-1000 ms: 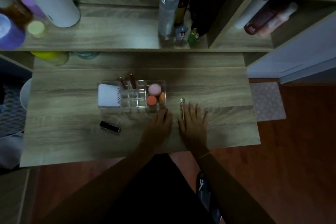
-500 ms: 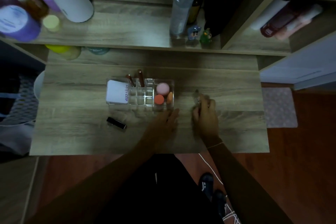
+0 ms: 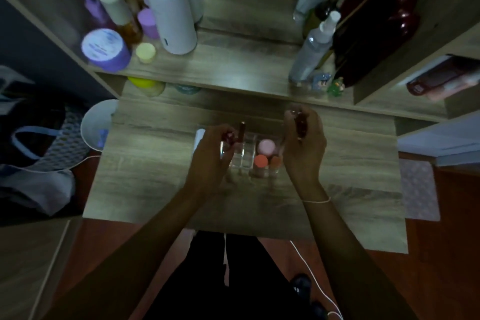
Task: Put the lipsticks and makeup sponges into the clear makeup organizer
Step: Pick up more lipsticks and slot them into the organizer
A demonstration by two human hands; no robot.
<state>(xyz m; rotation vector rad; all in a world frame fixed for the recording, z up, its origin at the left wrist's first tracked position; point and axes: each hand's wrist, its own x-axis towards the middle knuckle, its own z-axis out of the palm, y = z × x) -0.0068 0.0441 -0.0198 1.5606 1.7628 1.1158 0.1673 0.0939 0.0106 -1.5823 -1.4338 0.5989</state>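
Above the clear makeup organizer [image 3: 242, 153], right hand [image 3: 302, 145] grips a lipstick [image 3: 301, 125]; left hand [image 3: 214, 148] pinches another at the slots. Insertion step; next, lowering upright into a free slot.

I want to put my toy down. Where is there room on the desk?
Bare wood lies left of the clear plastic makeup organizer and right of the right hand. The raised wooden shelf behind is crowded at both ends.
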